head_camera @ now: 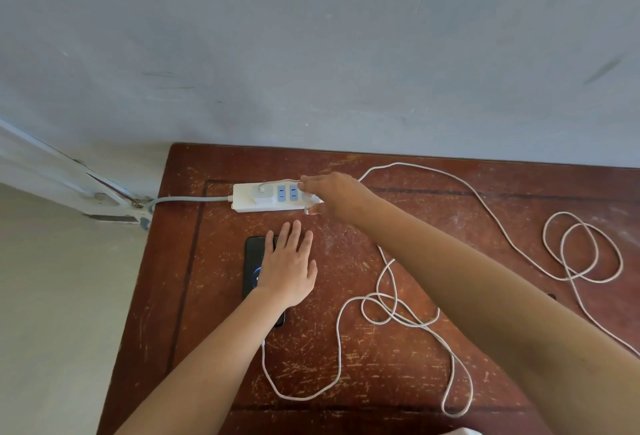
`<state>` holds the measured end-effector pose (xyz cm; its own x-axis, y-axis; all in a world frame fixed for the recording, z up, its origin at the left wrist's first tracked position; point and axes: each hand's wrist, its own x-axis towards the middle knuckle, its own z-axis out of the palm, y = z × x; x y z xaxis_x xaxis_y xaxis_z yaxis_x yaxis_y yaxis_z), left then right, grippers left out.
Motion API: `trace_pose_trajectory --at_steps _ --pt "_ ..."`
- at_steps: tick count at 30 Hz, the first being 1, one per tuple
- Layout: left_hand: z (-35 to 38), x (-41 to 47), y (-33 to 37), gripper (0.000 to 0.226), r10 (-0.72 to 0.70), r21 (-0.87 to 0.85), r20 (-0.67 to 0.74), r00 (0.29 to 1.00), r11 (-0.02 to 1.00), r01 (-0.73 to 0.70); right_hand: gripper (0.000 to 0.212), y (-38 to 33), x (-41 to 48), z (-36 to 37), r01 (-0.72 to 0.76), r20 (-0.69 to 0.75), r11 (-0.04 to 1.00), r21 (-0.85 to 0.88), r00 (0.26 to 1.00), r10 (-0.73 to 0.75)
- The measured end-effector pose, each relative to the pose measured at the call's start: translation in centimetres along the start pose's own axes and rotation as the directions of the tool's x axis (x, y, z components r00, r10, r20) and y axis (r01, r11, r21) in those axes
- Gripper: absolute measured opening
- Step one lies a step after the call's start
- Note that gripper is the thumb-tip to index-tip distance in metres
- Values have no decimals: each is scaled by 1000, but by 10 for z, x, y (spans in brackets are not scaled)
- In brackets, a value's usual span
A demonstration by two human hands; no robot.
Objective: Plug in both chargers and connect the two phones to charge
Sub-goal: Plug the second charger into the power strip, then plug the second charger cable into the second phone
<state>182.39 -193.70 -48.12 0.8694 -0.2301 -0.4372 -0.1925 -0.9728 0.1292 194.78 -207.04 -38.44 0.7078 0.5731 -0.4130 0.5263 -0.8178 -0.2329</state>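
While L hand (287, 261) lies flat, fingers spread, on black phone (252, 261) | R hand (332, 194) pinches white charger (311, 201) at strip (242, 197)

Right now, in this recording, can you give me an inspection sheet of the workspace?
Surface: scratched red-brown wooden table.
Job's things: white power strip with one white charger plugged in; black phone lying flat, only one phone seen.
Clutter: nothing seen.
Hands: left hand open, flat over the phone; right hand at the strip's right end, gripping something white, unclear what.
Cables: white cables looped loosely across the table; grey strip cord runs off left.
Surroundings: blue-grey wall, pale floor.
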Motion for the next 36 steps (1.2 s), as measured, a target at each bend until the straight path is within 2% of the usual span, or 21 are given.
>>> trace_pose_trajectory --at_steps 3,6,8,10,12,16,20,23,27,31,36 --pt "-7 -5 4 64 -6 10 32 999 1000 6 58 -3 -3 -8 3 -31 997 -75 1000 -5" --pt "-12 -15 9 62 3 9 70 998 1000 -4 76 -2 -16 -2 -30 -134 989 -142 991 10" --pt "-10 -25 13 62 27 -15 97 995 1000 -26 84 0 -38 6 -101 -270 994 -38 959 88" --pt "-8 -33 21 61 47 -43 95 994 998 -43 79 3 -70 16 -180 -424 982 57 886 187" --pt "-6 -39 34 61 72 -41 69 995 997 -69 75 9 -105 31 -255 -482 958 128 829 285" --pt "5 -44 74 61 185 -39 16 983 982 -184 69 21 -188 91 -441 -382 819 366 732 564" --pt "21 -51 123 60 312 -53 19 950 949 -311 72 19 -278 170 -644 -195 532 550 520 831" --pt "34 -59 160 60 407 -71 31 913 912 -405 74 9 -331 215 -718 -71 336 609 373 925" --pt "48 -67 206 60 508 -11 74 858 861 -509 79 10 -375 244 -730 0 177 660 235 972" --pt "56 -70 245 55 502 -2 115 857 863 -505 87 36 -397 254 -679 -10 136 722 187 982" --pt "61 -75 269 51 390 38 173 904 915 -402 95 82 -414 262 -623 0 141 769 221 975"
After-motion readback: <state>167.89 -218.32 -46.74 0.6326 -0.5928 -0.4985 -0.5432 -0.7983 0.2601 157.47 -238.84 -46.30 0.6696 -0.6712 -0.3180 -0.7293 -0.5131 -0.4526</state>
